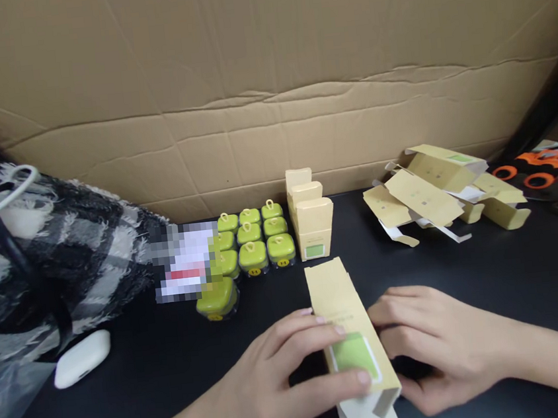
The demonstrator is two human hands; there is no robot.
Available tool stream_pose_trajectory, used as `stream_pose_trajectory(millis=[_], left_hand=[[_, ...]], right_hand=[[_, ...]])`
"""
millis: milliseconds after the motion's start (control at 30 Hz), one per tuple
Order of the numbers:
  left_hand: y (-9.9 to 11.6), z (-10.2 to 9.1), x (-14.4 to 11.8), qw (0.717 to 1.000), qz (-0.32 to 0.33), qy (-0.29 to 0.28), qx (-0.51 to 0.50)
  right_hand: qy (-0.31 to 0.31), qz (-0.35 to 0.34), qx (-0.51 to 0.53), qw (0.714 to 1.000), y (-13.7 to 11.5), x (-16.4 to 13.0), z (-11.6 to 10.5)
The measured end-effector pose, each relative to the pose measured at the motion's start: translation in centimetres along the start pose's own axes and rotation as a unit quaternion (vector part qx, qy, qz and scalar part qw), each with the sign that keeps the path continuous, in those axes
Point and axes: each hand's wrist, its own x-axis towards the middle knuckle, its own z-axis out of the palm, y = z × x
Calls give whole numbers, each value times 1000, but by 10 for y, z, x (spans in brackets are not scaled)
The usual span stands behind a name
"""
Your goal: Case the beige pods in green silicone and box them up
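A pale yellow cardboard box (pixel 335 296) with a green label lies tilted in front of me, its near end open and a white inner flap hanging out. My left hand (pixel 281 375) grips it from the left, with fingers across its top face beside the label. Against its right side, my right hand (pixel 437 345) has curled fingers pressing near the open end. Several green-lidded small containers (pixel 253 257) with loop handles stand in rows beyond my left hand. Close behind the held box, three upright boxes (pixel 314 225) of the same kind stand one behind another.
A pile of unfolded boxes (pixel 425 197) lies at the back right, near an orange toy vehicle (pixel 537 168). To the left are a white earbud case (pixel 82 358), a checked fringed cloth (pixel 77 237) and a clear plastic bag (pixel 10 403). Cardboard (pixel 262 51) walls off the back.
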Motion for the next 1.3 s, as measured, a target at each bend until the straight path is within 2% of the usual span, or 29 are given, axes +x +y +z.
stream_pose_trajectory(millis=[100,233,333,433,600,767,833,967,1100,1200,1300], left_hand=[[-1,-2,0,1000,-6,-14,-6],[1,-2,3,998,-17,-63,17],[4,0,6,997,-28,-30,63],[7,1,8,993,-33,3,115],[6,1,10,993,-32,-19,116],[5,4,6,995,-56,-6,86],[3,5,4,996,-54,-7,71],[1,6,2,998,-58,-15,31],[2,3,5,998,-60,-17,-13],[4,0,4,996,-74,-17,-50],[4,-1,1,995,-75,-24,-65]], right_hand=[[38,-39,-26,998,0,-2,0],[22,-95,-42,994,1,-2,-2],[30,-128,-60,990,4,0,-4],[42,-128,-79,988,7,-1,-4],[29,-163,-83,983,1,-5,1],[19,-183,-55,981,-10,1,2],[12,-176,-41,984,-13,1,3],[-11,-114,-39,993,-19,-4,6],[47,-111,-77,990,-19,-7,4],[92,-130,-50,986,-15,-3,2],[107,-120,-36,986,-12,1,1]])
